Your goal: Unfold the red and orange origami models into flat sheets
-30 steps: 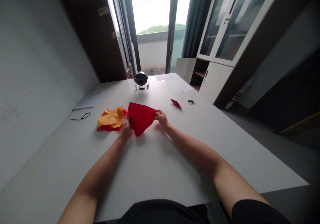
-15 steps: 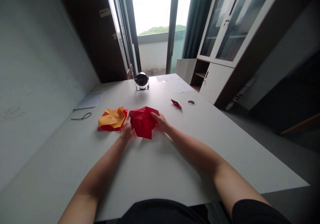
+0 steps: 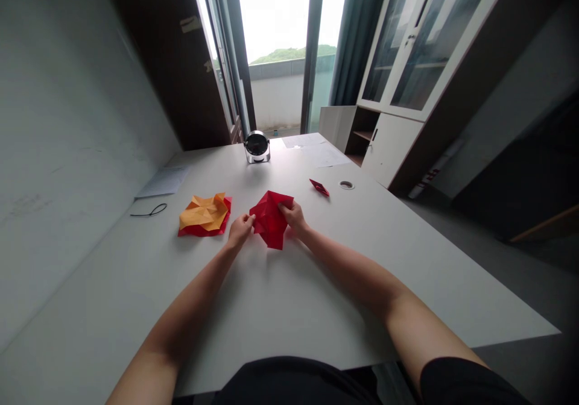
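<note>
A creased red paper [image 3: 271, 219] is held just above the white table [image 3: 289, 296], folded in on itself into a narrow shape. My left hand [image 3: 239, 230] pinches its left edge. My right hand [image 3: 294, 215] grips its upper right corner. To the left lies a small pile of creased orange paper [image 3: 202, 211] on top of a red sheet [image 3: 199, 231].
A small folded red piece [image 3: 319, 187] lies right of my hands, beside a round cable hole [image 3: 346, 185]. A small desk fan [image 3: 257, 146] stands farther back. White sheets [image 3: 161, 182] and a black cord loop [image 3: 148, 212] lie at the left. Cabinets stand at the right.
The red paper has collapsed from a wide flat sheet into a narrower folded shape. My left hand has moved right, toward my right hand.
</note>
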